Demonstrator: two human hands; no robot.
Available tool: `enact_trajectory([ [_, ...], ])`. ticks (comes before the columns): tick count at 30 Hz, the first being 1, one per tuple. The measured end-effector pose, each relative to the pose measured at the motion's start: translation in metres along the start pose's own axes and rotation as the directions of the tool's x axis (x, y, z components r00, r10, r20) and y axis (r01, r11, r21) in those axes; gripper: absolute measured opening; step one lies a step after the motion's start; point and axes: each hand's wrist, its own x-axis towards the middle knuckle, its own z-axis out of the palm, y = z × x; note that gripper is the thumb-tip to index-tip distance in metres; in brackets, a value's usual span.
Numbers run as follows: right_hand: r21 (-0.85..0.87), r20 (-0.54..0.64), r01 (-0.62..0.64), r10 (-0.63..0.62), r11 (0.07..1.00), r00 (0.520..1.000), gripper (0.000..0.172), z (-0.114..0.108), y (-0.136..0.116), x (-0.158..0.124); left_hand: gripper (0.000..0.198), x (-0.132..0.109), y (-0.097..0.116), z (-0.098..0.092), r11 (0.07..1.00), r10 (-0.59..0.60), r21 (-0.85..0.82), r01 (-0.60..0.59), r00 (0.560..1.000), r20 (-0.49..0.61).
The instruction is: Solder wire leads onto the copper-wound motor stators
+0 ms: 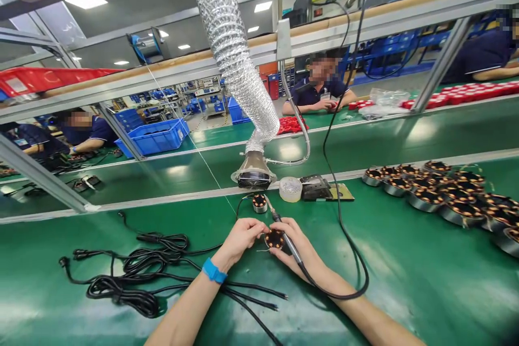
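Observation:
A small motor stator (274, 239) with a ring of copper coils is held above the green bench by my right hand (298, 246), thumb below and fingers above. That same hand also grips a soldering iron (291, 246), its tip slanting up and away, apart from the held stator. At the stator's upper left edge, my left hand (245, 235) is closed in a pinch; whether a thin wire is also between the fingertips cannot be made out. Fine wire ends stick out at the stator's left. Another stator (259, 203) sits just beyond, with a black cable beside it.
Coiled black cables (140, 259) lie at left, their ends reaching under my left forearm. Many stators (446, 192) stand at right. Ahead are a fume extraction hood (254, 168), a round translucent tub (290, 188) and a dark holder (317, 188). The iron's cord (357, 265) loops at right.

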Motion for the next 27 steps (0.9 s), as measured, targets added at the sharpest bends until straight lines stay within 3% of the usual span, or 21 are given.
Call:
enact_trajectory([
  [4,-0.051,-0.016,0.003,-0.004,0.999,1.000,0.042,0.001,0.001,-0.001,0.058,-0.012,0.004,-0.014,0.968,0.093,0.238,-0.083,0.995,-0.034],
  [7,-0.084,-0.028,0.000,-0.003,0.996,1.000,0.042,0.001,0.003,-0.002,0.043,-0.021,0.007,-0.029,0.899,0.083,0.416,-0.135,0.986,0.142],
  [9,-0.097,-0.032,-0.002,-0.001,0.995,0.999,0.041,0.002,0.006,-0.002,0.038,-0.025,0.009,-0.033,0.887,0.053,0.427,-0.179,0.955,0.291],
  [12,-0.120,-0.069,-0.007,-0.001,0.993,0.998,0.038,0.005,0.014,-0.002,0.035,-0.024,0.008,-0.029,0.943,0.031,0.297,-0.152,0.927,0.375],
  [14,-0.136,-0.082,0.013,-0.024,0.991,0.996,0.037,0.007,0.022,-0.001,0.034,-0.021,0.005,-0.023,0.992,-0.040,0.129,-0.005,0.939,0.342],
  [16,-0.146,-0.088,0.040,-0.053,0.989,0.995,0.036,0.010,0.029,0.001,0.032,-0.018,0.001,-0.017,0.985,-0.136,-0.065,0.163,0.943,0.302],
  [19,-0.170,-0.118,0.041,-0.061,0.985,0.991,0.034,0.013,0.034,0.003,0.035,-0.016,-0.002,-0.012,0.943,-0.220,-0.181,0.278,0.932,0.287],
  [21,-0.196,-0.132,0.035,-0.061,0.980,0.989,0.033,0.013,0.032,0.004,0.046,-0.017,0.001,-0.016,0.975,-0.193,-0.066,0.214,0.953,0.233],
  [23,-0.214,-0.133,0.034,-0.063,0.976,0.989,0.033,0.010,0.030,0.005,0.047,-0.021,0.008,-0.029,0.979,-0.071,0.198,0.041,0.986,0.148],
  [25,-0.223,-0.126,0.029,-0.059,0.974,0.990,0.034,0.007,0.027,0.006,0.033,-0.028,0.017,-0.050,0.857,0.080,0.494,-0.150,0.984,0.161],
  [27,-0.235,-0.139,0.021,-0.054,0.972,0.989,0.034,0.004,0.027,0.007,0.018,-0.036,0.026,-0.076,0.683,0.109,0.675,-0.278,0.953,0.282],
])
